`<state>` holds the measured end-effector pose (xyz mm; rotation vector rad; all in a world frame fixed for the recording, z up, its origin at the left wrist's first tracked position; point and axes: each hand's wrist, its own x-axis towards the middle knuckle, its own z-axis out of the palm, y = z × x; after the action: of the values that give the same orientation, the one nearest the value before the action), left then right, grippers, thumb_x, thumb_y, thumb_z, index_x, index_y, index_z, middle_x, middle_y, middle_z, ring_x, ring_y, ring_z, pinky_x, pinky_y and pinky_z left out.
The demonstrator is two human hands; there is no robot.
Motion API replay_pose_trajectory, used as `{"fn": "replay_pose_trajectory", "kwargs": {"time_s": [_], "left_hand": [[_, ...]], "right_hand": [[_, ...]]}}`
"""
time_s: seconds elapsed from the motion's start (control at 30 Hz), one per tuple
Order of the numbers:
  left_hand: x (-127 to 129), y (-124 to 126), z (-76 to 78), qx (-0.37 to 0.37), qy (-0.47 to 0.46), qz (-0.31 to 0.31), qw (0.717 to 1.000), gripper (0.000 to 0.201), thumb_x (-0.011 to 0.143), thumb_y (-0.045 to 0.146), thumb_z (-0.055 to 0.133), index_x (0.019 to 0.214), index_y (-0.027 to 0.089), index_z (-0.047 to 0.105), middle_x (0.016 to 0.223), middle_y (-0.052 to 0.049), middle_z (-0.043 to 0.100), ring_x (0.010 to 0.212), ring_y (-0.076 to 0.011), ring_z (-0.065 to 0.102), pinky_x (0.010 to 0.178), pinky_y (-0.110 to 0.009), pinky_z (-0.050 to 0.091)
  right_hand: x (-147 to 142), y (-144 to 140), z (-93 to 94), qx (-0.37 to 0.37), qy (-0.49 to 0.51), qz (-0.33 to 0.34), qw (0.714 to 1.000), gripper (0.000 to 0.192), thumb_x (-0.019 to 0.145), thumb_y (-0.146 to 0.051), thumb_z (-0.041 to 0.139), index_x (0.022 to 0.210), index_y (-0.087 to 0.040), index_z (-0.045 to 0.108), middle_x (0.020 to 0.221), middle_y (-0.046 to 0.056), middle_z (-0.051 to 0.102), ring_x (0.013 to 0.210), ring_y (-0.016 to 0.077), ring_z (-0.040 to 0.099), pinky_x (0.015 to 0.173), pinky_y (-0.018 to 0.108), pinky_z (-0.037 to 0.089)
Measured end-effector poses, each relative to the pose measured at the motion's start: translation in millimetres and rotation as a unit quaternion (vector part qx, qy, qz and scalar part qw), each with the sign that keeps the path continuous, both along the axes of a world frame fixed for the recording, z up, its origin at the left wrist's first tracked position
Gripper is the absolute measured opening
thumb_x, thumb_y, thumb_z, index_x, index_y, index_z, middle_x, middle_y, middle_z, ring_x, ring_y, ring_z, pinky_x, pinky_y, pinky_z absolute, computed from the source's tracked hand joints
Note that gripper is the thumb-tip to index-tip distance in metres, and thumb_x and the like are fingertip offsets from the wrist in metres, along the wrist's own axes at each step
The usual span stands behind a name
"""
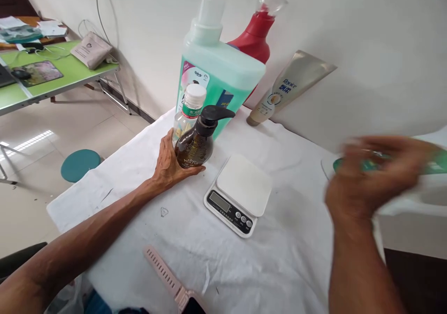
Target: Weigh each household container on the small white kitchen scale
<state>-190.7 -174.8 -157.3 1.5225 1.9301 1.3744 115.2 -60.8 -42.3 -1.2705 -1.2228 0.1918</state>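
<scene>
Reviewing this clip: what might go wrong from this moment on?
1. The left hand grips the dark pump bottle hard against the small clear bottle; moving it may tip that one.
2. The right hand is motion-blurred around a green object; a fast swing might drop it.
3. The scale lies between both hands and might get bumped.

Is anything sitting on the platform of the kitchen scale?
No: the white platform of the kitchen scale is bare, and the brown pump bottle stands beside it on the cloth, gripped by the left hand.
</scene>
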Motion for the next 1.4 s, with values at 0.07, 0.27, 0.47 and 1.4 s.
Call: {"fn": "replay_pose_trajectory", "kwargs": {"time_s": [0.07,0.27,0.47,1.4], "left_hand": [[0,0,-0.6,0.002,-0.002,-0.001,1.0,0.133,0.055,0.057,0.098,0.162,0.024,0.025,0.161,-0.024,0.043,0.155,-0.0467,0.042,0.123,-0.069,0.043],[1,2,-4.1,0.008,-0.014,-0.009,1.0,0.14,0.05,0.057,0.1,0.163,0.022,0.023,0.159,-0.023,0.045,0.152,-0.047,0.045,0.122,-0.071,0.043],[3,4,-6.3,0.019,-0.027,-0.011,0.999,0.15,0.052,0.056,0.1,0.169,0.026,0.01,0.164,-0.023,0.039,0.155,-0.0475,0.04,0.122,-0.072,0.041],[2,7,-9.8,0.018,0.001,-0.017,1.0,0.151,0.053,0.059,0.101,0.169,0.028,0.01,0.163,-0.023,0.039,0.153,-0.0471,0.041,0.12,-0.068,0.044]], "right_hand": [[-43,-5,-10.8,-0.029,-0.027,0.176,0.984,0.026,0.078,-0.044,0.084,0.088,-0.026,0.067,0.095,0.006,0.067,0.09,0.0222,0.065,0.081,0.041,0.056],[-152,18,-18.0,-0.069,0.103,0.399,0.909,0.042,0.081,-0.062,0.083,0.092,-0.026,0.064,0.092,-0.001,0.065,0.091,0.0176,0.065,0.088,0.038,0.059],[-189,34,-18.4,-0.053,0.186,0.416,0.888,0.048,0.07,-0.057,0.093,0.074,-0.025,0.057,0.077,-0.002,0.059,0.089,0.0217,0.067,0.081,0.042,0.062],[-128,7,45.6,0.068,0.233,0.255,0.936,0.037,0.061,-0.017,0.084,0.043,-0.021,0.051,0.045,-0.007,0.038,0.04,0.0043,0.033,0.038,0.026,0.023]]}}
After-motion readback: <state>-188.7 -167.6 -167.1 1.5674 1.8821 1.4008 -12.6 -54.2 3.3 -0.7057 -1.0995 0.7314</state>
